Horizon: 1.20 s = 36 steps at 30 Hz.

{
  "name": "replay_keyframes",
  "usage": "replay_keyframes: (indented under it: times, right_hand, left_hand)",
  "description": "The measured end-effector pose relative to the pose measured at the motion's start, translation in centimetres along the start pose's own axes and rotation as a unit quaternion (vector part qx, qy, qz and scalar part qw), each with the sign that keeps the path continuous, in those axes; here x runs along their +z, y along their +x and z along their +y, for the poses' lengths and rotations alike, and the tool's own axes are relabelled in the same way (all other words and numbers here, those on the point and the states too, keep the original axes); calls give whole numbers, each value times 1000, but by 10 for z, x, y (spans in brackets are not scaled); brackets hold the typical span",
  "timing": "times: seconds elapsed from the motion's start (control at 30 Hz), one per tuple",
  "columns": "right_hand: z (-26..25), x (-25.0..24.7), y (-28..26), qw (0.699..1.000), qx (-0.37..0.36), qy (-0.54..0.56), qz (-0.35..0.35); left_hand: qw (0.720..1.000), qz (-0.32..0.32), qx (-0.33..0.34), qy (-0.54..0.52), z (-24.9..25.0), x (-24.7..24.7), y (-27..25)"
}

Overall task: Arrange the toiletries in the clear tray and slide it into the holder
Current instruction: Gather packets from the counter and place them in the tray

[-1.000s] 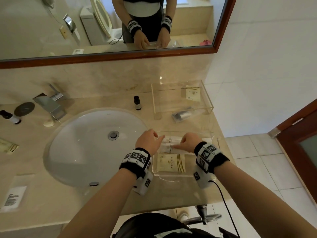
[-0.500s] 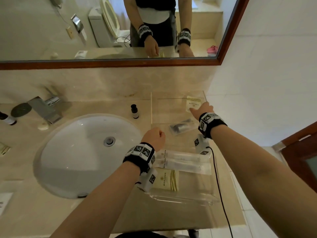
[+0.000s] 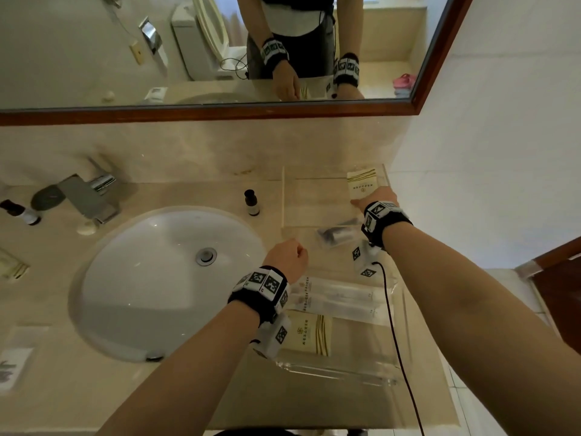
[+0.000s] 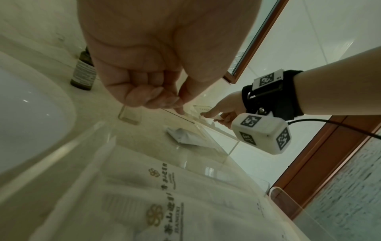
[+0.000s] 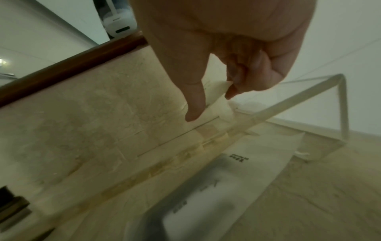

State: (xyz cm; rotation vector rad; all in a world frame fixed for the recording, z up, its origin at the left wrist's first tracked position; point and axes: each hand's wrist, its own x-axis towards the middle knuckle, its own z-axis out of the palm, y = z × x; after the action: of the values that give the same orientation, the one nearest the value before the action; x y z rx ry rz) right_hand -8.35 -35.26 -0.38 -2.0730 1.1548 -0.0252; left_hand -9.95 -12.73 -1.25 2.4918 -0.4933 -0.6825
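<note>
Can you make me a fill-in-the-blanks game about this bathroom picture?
1. The small dark bottle stands beside the ____.
2. The right hand reaches for a cream packet lying on top of the clear ____.
3. The left hand is curled and holds ____.
4. The two long white packets lie inside the clear ____.

Missing words: sink; holder; nothing; tray

Beige stone vanity counter (image 3: pixel 195 401), oval sink (image 3: pixel 163 278) set in.
On it: clear tray (image 3: pixel 390 357) front right, clear holder (image 3: pixel 284 196) behind, grey sachet (image 3: pixel 338 236) between them, small dark bottle (image 3: pixel 251 202) by sink, second bottle (image 3: pixel 20 212) and packets (image 3: pixel 12 267) far left.
</note>
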Motion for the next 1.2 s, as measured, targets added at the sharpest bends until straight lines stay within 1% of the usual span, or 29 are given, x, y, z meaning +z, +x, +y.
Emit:
replay_keyframes:
  times: [0.1,0.2,0.23,0.3,0.4,0.47,0.53,0.57,0.63,0.67,0.77,0.87,0.93,1.03,1.2]
  right_hand:
    - [0,-5,-6,999,-13,28,16]
    - [0,-9,-15,996,-68,60,20]
    - [1,-11,-20,994,-90,69,7]
    - [8,-17,-35,987,-120,94,-47]
    - [27,-25,-63,975,-125,116,-144]
    - [43,-27,-81,971,-119,106,-180]
    - [60,-26,-97,970,-117,75,-197]
    - [69,-25,-104,970,-115,54,-206]
    - [86,-23,-116,968,-102,-10,-230]
    - [94,-23,-121,964,-93,-51,-244]
    - [115,-25,-134,949,-75,-167,-258]
    - [129,-25,-144,939,-70,-216,-260]
    - [131,-24,-149,935,-74,-235,-256]
    - [128,-21,-157,924,-92,-279,-246]
    - [124,-14,-163,910,-108,-342,-208]
  left_hand:
    - [1000,7,7,-3,-1,-1,-3]
    - [1000,16,17,-17,-4,-3,-4]
    - [999,20,18,-25,-6,-4,-5]
    - [999,31,19,-32,-10,-6,-7]
    - [998,52,22,-38,-11,-5,-10]
    - [996,61,31,-54,-8,-2,-16]
    - [994,66,44,-80,-4,3,-24]
    - [992,57,50,-96,-2,6,-28]
    - [991,9,59,-118,1,15,-34]
    - [991,-18,65,-113,1,20,-37]
    - [990,-76,112,-34,0,36,-46]
    - [984,-131,124,1,-2,50,-56]
    - [982,-140,128,21,-3,58,-61]
    - [979,-137,136,61,-2,66,-65]
    - [976,-138,138,93,0,74,-66]
